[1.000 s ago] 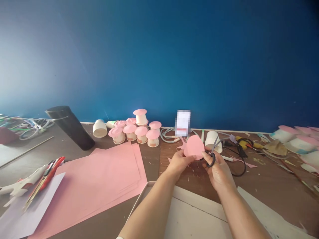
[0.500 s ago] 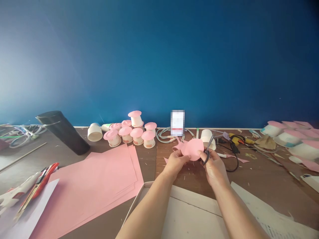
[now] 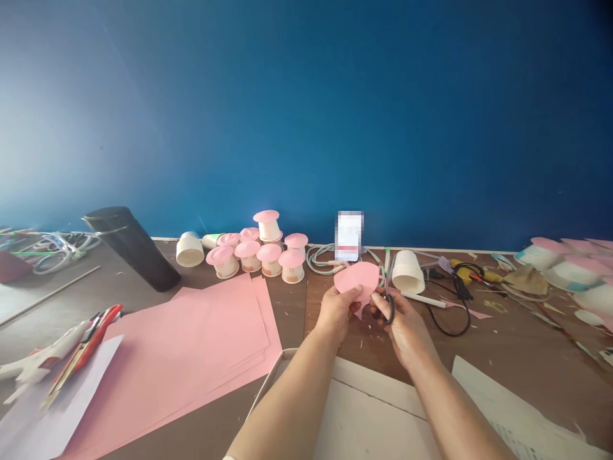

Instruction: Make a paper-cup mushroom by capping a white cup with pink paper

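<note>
My left hand (image 3: 338,311) pinches a round pink paper piece (image 3: 357,278) and holds it up above the brown table (image 3: 502,345). Close beside it, my right hand (image 3: 401,319) grips black-handled scissors (image 3: 387,300), whose blades point up along the right edge of the pink piece. A white paper cup (image 3: 407,271) lies on its side just behind the scissors.
A stack of pink paper sheets (image 3: 201,338) lies left. Behind it stand several small cups with pink lids (image 3: 261,252), a black cylinder (image 3: 131,246) and a white cup (image 3: 189,248). Cables and tools (image 3: 460,281) lie right, more pink-topped cups (image 3: 575,268) far right. A white box (image 3: 364,415) sits below my arms.
The pink piece has been turned in my left hand and its ragged left scrap no longer shows. The scissors moved left along its right edge, and both hands shifted slightly.
</note>
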### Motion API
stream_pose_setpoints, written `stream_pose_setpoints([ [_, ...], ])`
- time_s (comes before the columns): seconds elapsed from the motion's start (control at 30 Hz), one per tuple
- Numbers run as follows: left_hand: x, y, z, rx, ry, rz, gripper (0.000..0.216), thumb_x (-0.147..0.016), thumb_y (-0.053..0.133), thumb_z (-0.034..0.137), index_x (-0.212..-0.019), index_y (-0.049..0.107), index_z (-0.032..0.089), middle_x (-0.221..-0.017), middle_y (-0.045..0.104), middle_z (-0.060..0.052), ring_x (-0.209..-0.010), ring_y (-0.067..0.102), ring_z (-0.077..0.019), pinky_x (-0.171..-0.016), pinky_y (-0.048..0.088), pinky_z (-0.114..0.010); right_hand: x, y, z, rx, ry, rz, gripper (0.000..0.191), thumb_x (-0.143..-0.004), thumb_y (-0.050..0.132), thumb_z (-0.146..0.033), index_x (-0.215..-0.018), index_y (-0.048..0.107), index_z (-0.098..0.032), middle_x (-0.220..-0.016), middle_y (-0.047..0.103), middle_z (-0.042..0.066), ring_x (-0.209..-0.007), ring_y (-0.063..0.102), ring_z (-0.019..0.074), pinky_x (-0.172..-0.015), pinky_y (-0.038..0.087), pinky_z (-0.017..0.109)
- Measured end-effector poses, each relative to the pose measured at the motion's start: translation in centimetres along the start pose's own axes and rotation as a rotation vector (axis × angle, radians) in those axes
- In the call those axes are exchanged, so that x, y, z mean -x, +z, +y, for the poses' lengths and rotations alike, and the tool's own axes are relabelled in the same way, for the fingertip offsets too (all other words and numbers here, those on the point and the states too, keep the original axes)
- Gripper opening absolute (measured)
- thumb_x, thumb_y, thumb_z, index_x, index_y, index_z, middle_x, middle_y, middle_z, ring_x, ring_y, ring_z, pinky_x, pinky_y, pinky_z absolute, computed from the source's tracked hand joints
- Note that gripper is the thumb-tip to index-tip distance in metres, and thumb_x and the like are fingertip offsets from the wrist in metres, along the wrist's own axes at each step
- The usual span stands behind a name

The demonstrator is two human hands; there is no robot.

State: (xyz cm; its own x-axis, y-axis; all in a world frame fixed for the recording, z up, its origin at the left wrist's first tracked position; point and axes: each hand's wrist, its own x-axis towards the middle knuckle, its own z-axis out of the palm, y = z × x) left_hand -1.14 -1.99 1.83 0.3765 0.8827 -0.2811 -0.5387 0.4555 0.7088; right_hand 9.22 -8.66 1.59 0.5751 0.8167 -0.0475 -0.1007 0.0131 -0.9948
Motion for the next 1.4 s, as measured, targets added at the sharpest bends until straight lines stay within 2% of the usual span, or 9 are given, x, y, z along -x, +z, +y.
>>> stream_pose_setpoints([
  [0.1, -0.5, -0.4, 0.7, 0.015, 0.060, 0.040, 0.047, -0.055, 0.085, 0.024, -0.098, 0.068, 0.013, -0.094, 0.069, -0.009, -0.070, 0.060, -0.0113, -0.064, 0.047, -0.023, 0.1, 0.0, -0.4, -0.038, 0.100, -0.107, 0.050, -0.067, 0.077, -0.053, -0.105, 0.068, -0.021, -0.078, 0.067, 0.001, -0.074, 0.060, 0.0172, -0.060, 0.042, 0.025],
  [0.33, -0.9, -0.9, 1.7, -0.047, 0.131, 0.078, 0.039, -0.055, 0.084, 0.031, -0.084, 0.065, 0.013, -0.074, 0.064, -0.005, -0.059, 0.053, -0.0086, -0.054, 0.039, -0.021, 0.4, 0.1, -0.4, 0.027, 0.109, -0.266, 0.049, -0.070, 0.074, -0.056, -0.106, 0.070, -0.022, -0.085, 0.069, 0.003, -0.076, 0.059, 0.0170, -0.059, 0.041, 0.026],
  [0.43, -0.9, -0.8, 1.7, -0.050, 0.139, 0.069, 0.037, -0.055, 0.083, 0.035, -0.078, 0.064, 0.014, -0.065, 0.060, -0.002, -0.054, 0.047, -0.0069, -0.052, 0.035, -0.021, 0.5, 0.1, -0.3, 0.061, 0.102, -0.268, 0.050, -0.070, 0.074, -0.057, -0.107, 0.071, -0.023, -0.083, 0.069, 0.003, -0.072, 0.060, 0.0171, -0.056, 0.040, 0.026],
  [0.63, -1.1, -1.0, 1.5, -0.039, 0.154, 0.052, 0.034, -0.058, 0.081, 0.036, -0.076, 0.063, 0.014, -0.063, 0.056, 0.000, -0.052, 0.042, -0.0050, -0.053, 0.033, -0.021, 0.4, 0.1, -0.2, 0.109, 0.119, -0.238, 0.055, -0.069, 0.073, -0.059, -0.112, 0.070, -0.024, -0.075, 0.068, 0.002, -0.070, 0.060, 0.0178, -0.055, 0.039, 0.026],
  [1.03, -0.4, -0.6, 1.7, -0.055, 0.114, 0.055, 0.036, -0.053, 0.083, 0.035, -0.076, 0.065, 0.013, -0.069, 0.059, -0.002, -0.060, 0.048, -0.0074, -0.059, 0.037, -0.022, 0.9, 0.4, -0.8, 0.173, 0.075, -0.166, 0.049, -0.068, 0.074, -0.057, -0.105, 0.073, -0.025, -0.074, 0.068, 0.002, -0.070, 0.061, 0.0201, -0.056, 0.042, 0.029],
  [1.4, -0.6, -0.7, 1.5, -0.055, 0.113, 0.057, 0.035, -0.054, 0.082, 0.034, -0.076, 0.064, 0.013, -0.068, 0.058, -0.002, -0.060, 0.048, -0.0074, -0.059, 0.036, -0.022, 0.7, 0.4, -0.9, 0.178, 0.080, -0.151, 0.049, -0.066, 0.076, -0.056, -0.105, 0.074, -0.026, -0.072, 0.064, 0.000, -0.065, 0.057, 0.0156, -0.054, 0.039, 0.026],
])
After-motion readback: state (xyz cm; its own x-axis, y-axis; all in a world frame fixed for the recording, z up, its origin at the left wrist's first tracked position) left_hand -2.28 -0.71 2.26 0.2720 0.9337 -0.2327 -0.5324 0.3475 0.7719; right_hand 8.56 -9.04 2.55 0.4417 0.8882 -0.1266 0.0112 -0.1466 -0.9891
